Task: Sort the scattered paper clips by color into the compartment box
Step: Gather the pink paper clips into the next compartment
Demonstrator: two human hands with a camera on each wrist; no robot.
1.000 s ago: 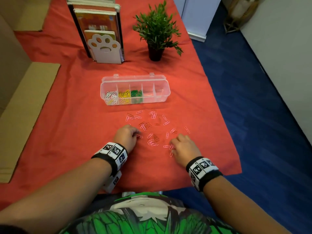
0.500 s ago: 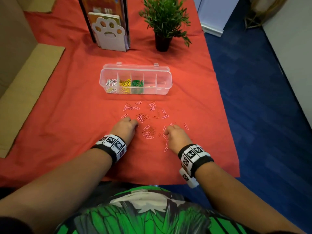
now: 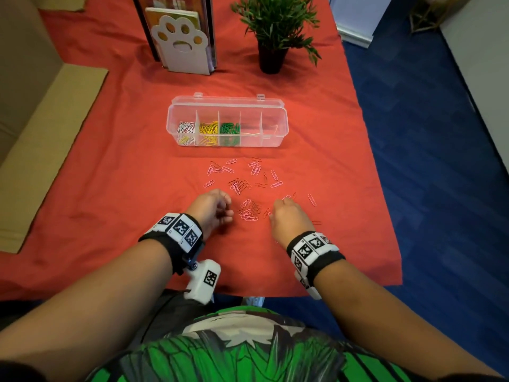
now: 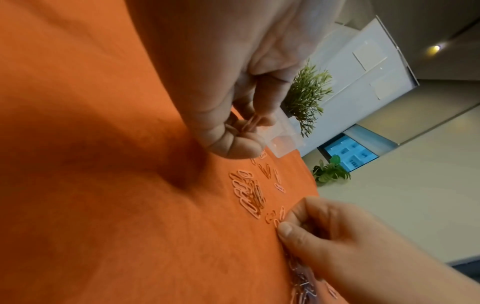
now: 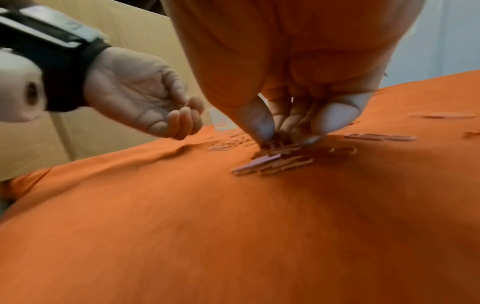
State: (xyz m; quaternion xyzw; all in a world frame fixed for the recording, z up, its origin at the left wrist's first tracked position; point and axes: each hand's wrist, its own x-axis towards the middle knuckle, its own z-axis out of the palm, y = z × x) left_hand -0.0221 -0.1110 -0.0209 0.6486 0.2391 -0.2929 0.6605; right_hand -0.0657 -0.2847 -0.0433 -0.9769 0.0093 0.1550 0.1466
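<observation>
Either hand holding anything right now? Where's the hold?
Left hand holds paper clips in its curled fingers. Right hand pinches clips from the pile at fingertips.

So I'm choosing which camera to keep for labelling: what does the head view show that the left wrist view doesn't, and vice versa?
Head view only: the compartment box interior, with white, yellow and green clips sorted and two sections without clips; also the paw bookend.

Left wrist view only: the left hand gripping a few clips.

Both: the right hand, the loose pink clips, the plant.
</observation>
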